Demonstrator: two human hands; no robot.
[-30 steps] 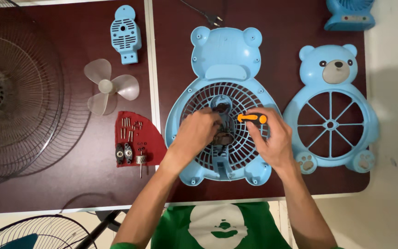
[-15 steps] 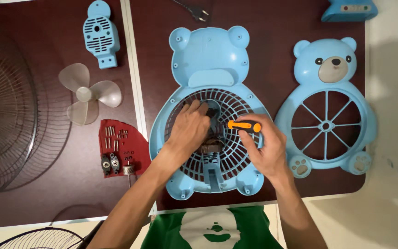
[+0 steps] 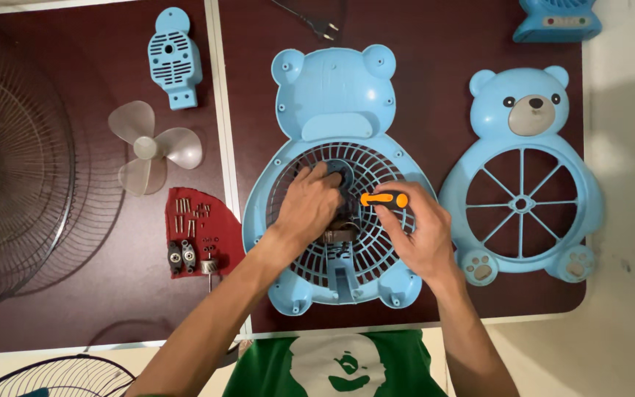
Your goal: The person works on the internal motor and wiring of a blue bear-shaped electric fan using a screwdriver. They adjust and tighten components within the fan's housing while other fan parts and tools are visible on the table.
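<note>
In the head view, a blue bear-shaped fan housing (image 3: pixel 336 95) lay flat on the dark red table (image 3: pixel 420 59), with its round grille in front of the person. The left hand (image 3: pixel 309 207) rested on the centre of the grille, with the fingers curled down around a small dark motor part (image 3: pixel 339 234); whether it really gripped that part, I cannot tell. The right hand (image 3: pixel 419 234) was closed around an orange-handled screwdriver (image 3: pixel 384 199), which pointed toward the middle of the grille, just beside the left hand.

To the right of the housing lay the blue bear-shaped front cover (image 3: pixel 523 110) with spokes, apart from both hands. To the left, a red cloth (image 3: pixel 218 235) carried small screws and two dark parts. Above it lay a pale fan blade (image 3: pixel 152 151) and a small blue motor cover (image 3: pixel 174 59). A large wire fan guard (image 3: pixel 16 169) occupied the far left side of the table.
</note>
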